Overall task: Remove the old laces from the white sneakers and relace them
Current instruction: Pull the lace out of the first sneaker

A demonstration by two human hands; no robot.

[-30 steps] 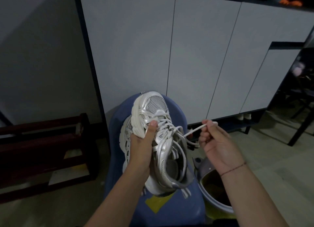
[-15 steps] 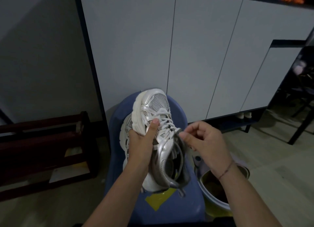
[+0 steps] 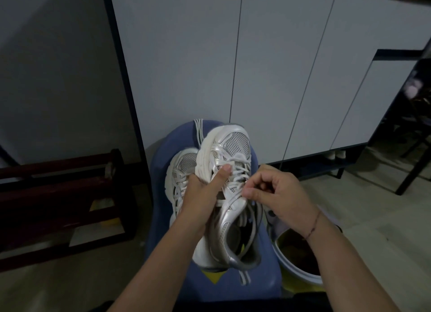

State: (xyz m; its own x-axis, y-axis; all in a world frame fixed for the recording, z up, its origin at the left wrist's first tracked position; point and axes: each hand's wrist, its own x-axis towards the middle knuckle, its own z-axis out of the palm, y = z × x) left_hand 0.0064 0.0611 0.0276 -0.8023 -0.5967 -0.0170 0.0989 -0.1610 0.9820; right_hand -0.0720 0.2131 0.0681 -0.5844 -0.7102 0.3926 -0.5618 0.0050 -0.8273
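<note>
A white and silver sneaker [image 3: 233, 153] is held up, toe pointing away, over a blue chair seat [image 3: 261, 286]. My left hand [image 3: 205, 190] grips its left side, thumb laid across the white laces [image 3: 238, 178]. My right hand [image 3: 272, 190] pinches a lace at the right eyelets, fingers curled. The second white sneaker [image 3: 182, 169] lies on the chair behind and to the left of the held one, mostly hidden by it. Loose white laces [image 3: 198, 129] hang over the chair's back edge.
White cabinet doors [image 3: 268, 66] fill the wall ahead. A dark wooden rack [image 3: 65, 195] stands on the floor at left. A white bucket [image 3: 300, 276] with dark contents sits at right beside the chair. A dark table leg [image 3: 412, 171] stands at far right.
My right hand, which had pulled a lace out to the right a second ago, has come back to the eyelets. The sneaker has shifted slightly up and right.
</note>
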